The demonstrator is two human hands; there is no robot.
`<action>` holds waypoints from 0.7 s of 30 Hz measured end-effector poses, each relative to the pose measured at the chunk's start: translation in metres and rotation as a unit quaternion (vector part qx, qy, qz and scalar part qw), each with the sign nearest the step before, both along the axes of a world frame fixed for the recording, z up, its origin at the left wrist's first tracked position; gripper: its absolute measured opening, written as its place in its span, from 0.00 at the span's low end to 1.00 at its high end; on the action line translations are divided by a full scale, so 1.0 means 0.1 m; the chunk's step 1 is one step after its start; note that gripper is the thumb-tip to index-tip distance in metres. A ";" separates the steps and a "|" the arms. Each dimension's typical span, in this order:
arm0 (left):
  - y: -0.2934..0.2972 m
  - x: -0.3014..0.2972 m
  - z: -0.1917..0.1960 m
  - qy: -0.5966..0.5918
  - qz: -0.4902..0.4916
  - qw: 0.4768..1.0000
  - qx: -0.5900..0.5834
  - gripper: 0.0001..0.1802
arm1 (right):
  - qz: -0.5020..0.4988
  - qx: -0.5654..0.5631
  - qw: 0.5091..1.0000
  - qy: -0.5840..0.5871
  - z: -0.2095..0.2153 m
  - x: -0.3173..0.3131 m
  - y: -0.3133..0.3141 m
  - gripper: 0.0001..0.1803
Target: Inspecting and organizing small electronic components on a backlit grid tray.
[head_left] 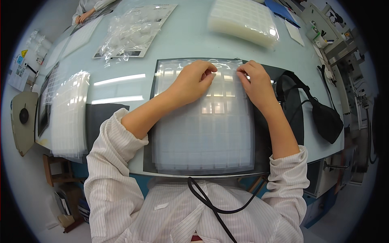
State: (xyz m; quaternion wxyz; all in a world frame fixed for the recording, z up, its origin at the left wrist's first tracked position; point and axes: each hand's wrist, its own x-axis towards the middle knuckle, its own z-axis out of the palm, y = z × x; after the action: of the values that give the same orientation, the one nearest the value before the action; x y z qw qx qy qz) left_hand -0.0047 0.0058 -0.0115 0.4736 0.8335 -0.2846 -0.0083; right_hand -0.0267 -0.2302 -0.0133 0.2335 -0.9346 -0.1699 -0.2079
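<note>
A stack of clear plastic sheets (pixel 202 137) marked with a grid of squares lies in front of me on a dark mat (pixel 149 162). Over its far part, my left hand (pixel 196 81) is curled, thumb and fingers drawn together in a pinch. To the right, my right hand (pixel 255 83) is bent the same way above the sheets' far right corner, fingertips toward the left hand. What either pinch holds, if anything, is too small and transparent to make out. Light reflections cover the sheets between the two hands.
More clear gridded sheets (pixel 69 117) are stacked at the left. A thick translucent stack (pixel 245 20) and a crumpled clear plastic bag (pixel 131 30) are farther back. A black strapped pouch (pixel 326 121) lies right. Another person's hands (pixel 84 17) rest at the far left. A black cord (pixel 210 204) hangs before me.
</note>
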 end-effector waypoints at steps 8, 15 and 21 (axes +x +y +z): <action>0.08 0.04 -0.10 0.026 -0.021 0.999 -0.031 0.13 | -0.001 0.022 1.000 -0.001 -0.01 0.02 -0.02 0.07; 0.06 0.02 -0.05 0.026 -0.026 0.999 -0.036 0.12 | 0.007 0.043 0.999 -0.009 -0.03 0.02 -0.07 0.05; 0.03 -0.07 0.01 0.028 -0.023 0.998 -0.056 0.15 | 0.036 0.118 0.991 0.058 0.25 -0.16 0.10 0.05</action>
State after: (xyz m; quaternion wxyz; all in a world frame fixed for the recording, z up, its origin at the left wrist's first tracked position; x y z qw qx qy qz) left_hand -0.0114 0.0091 -0.0110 0.5266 0.7986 -0.2903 -0.0261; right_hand -0.0432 -0.2200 0.0120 0.3586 -0.9045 -0.1635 -0.1631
